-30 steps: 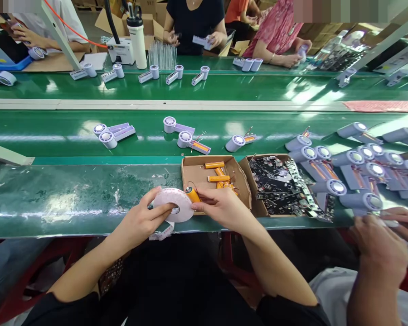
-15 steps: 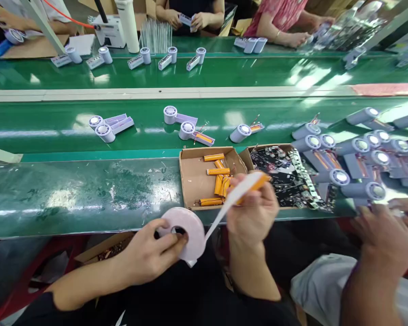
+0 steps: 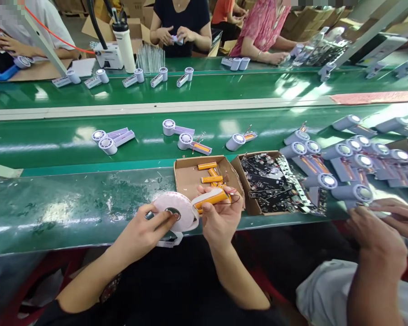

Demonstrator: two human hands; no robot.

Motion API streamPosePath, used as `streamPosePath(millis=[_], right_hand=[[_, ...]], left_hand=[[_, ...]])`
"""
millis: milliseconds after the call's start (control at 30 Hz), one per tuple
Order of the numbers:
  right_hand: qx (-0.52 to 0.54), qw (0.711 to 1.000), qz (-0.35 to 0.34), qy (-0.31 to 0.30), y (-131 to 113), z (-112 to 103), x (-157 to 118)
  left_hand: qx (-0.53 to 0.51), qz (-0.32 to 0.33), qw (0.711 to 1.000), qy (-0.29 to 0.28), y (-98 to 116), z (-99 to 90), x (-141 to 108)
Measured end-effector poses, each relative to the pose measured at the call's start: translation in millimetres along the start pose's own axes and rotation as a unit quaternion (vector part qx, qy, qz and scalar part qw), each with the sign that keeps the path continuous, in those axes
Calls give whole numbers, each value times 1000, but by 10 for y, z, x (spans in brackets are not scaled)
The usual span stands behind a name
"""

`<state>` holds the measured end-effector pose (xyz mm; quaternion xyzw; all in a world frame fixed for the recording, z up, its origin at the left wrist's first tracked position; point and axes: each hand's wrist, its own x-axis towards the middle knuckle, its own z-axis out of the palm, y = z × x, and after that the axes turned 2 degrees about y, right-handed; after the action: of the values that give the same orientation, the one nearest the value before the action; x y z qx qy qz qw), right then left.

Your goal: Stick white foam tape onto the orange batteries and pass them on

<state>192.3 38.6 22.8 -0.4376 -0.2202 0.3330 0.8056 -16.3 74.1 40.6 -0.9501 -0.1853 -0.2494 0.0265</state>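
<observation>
My left hand (image 3: 144, 228) grips a roll of white tape (image 3: 187, 216), with fingers through its core. In my right hand (image 3: 222, 222) is an orange cylindrical battery (image 3: 212, 199) with thin wires at its right end. A strip of white tape (image 3: 203, 197) lies along the battery and still joins the roll, which is close to the battery's left end. A loose tail of tape (image 3: 172, 242) hangs under the roll. Just behind my right hand, a cardboard tray (image 3: 187, 179) holds several more orange batteries (image 3: 207, 166).
A second cardboard box (image 3: 246, 194) holds black circuit boards (image 3: 268, 181). Purple fan housings (image 3: 236, 141) stand on the green conveyor (image 3: 139, 154), with many clustered at right. A co-worker's hands (image 3: 377, 226) work at my right. Other people sit across the line.
My right hand has moved left and down with the battery, toward the roll. The long stretched tape strip is now short, and a tape tail hangs below the roll. The view has tilted up slightly.
</observation>
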Motion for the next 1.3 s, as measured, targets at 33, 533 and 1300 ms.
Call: streamPosePath(millis=[33, 533, 1300], right_hand=[[1, 1000, 2, 1, 13, 13, -25], [11, 999, -26, 33, -339, -482, 710], [11, 983, 181, 29, 78, -74, -182]], left_hand=[[9, 7, 1000, 3, -9, -5, 13], [-50, -76, 991, -98, -135, -210, -534], [-289, -178, 932, 128, 624, 579, 329]])
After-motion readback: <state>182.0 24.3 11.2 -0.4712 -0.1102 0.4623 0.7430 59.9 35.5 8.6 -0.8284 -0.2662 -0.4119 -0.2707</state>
